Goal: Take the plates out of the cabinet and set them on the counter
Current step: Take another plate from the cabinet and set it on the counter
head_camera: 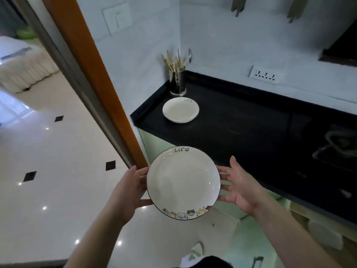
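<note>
Far left: tiled floor (58, 151) of the next room, then an orange-brown door frame (92, 74) running down to the counter's left end.

Left hand (128, 190): grips the left rim of the held plate (183, 182), fingers curled under the edge, thumb side against the rim. How far the fingers reach below cannot be told; the plate hides them.

Held plate: white, dark rim line, "Life" lettered at the far edge, a row of cartoon cats at the near edge. Roughly level, in the air in front of the counter edge, over the floor, not yet above the worktop.

Right hand (239, 186): fingers spread and nearly straight, tips touching the plate's right rim and underside. It props the plate without clasping it.

Counter (241, 122): black top. Plates (180, 110) of the same pattern already sit near its left end; two rims seem to show, so probably a stack of two. A steel chopstick holder (177, 82) stands just behind, in the corner. Wall socket (265, 75) above; stove (336, 149) at the far right.

Risks, judged:
- The right side is only propped; a tilt to the right could let the plate slip off the fingertips and fall to the tiles.
- Lifting low, the far rim could strike the counter edge.
- Set down hard or off-centre on the stack, it could chip or slide.
- Overreach could knock the holder.
</note>
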Demonstrator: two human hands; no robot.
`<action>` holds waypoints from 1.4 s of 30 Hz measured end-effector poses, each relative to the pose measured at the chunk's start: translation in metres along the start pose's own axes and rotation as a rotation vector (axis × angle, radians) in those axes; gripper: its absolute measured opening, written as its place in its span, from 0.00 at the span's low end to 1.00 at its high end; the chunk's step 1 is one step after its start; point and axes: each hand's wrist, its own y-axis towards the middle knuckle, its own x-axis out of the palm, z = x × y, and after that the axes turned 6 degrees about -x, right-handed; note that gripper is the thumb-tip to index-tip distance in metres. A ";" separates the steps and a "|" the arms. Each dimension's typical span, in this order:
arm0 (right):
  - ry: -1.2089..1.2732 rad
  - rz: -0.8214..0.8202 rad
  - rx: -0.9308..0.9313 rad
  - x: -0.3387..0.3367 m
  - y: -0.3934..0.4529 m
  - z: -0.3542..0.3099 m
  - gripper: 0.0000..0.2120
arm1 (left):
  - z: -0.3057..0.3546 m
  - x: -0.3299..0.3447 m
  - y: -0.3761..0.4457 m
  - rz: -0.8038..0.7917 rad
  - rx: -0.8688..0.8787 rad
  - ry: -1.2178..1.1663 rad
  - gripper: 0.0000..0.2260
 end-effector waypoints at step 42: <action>0.309 0.671 0.206 -0.141 0.265 -0.082 0.30 | 0.145 0.228 0.364 -0.265 -0.329 0.405 0.06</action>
